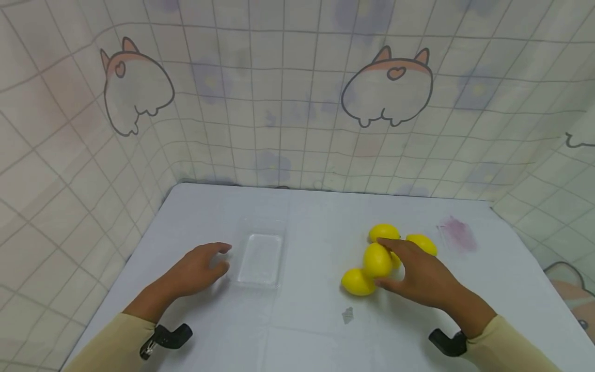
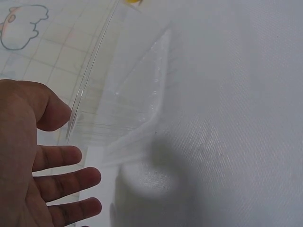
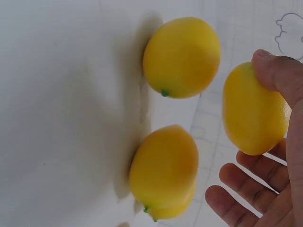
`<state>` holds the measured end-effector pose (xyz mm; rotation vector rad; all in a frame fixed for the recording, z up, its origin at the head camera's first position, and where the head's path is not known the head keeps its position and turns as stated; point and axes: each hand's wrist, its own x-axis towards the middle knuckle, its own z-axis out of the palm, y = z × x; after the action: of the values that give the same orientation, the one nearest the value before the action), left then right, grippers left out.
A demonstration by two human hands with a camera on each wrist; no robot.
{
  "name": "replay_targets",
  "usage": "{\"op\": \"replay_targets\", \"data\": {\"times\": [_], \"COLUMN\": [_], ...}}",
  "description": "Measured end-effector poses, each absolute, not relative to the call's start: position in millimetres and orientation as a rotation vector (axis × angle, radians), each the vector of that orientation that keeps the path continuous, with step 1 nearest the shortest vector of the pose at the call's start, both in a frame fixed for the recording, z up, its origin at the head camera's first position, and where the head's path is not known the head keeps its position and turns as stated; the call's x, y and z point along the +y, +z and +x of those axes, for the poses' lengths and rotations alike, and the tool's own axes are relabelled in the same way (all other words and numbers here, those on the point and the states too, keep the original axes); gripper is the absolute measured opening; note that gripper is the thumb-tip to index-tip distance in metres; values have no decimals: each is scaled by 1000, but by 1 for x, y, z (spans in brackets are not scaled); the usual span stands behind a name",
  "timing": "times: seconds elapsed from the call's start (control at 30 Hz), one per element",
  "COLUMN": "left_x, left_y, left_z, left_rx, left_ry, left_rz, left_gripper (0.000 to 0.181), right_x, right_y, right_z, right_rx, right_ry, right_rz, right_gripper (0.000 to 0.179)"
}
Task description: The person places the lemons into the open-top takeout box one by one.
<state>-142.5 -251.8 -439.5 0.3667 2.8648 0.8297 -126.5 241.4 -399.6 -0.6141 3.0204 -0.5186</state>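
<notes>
My right hand (image 1: 425, 276) pinches a yellow lemon (image 1: 377, 260) between thumb and fingertips, raised above the other fruit. In the right wrist view the held lemon (image 3: 251, 111) hangs clear of the lemons on the table. Around that hand lie several more: one lemon (image 1: 358, 282) at front left, one (image 1: 384, 233) behind, another (image 1: 422, 244) at back right, and one partly hidden by the hand. My left hand (image 1: 197, 268) holds nothing, its fingers spread beside a clear plastic tray (image 1: 281, 263). In the left wrist view, the thumb (image 2: 54, 112) overlaps the tray's rim.
A white-covered table (image 1: 307, 341) carries everything. A small grey patch (image 1: 347, 315) shows near the front lemon, and a pinkish stain (image 1: 457, 233) at the back right. A curtain (image 1: 297, 103) with grid lines and cartoon animals surrounds the back and sides.
</notes>
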Motion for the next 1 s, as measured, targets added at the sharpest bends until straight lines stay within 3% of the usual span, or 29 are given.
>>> {"op": "replay_targets", "data": {"times": [1.0], "left_x": [-250], "left_y": [-437], "left_z": [-142], "left_rx": [2876], "left_ry": [783], "left_rz": [374], "left_gripper": [46], "right_x": [195], "right_y": [-398], "right_z": [-142], "right_rx": [2944], "right_ry": [-656], "right_rz": [-723], "right_gripper": [90]}}
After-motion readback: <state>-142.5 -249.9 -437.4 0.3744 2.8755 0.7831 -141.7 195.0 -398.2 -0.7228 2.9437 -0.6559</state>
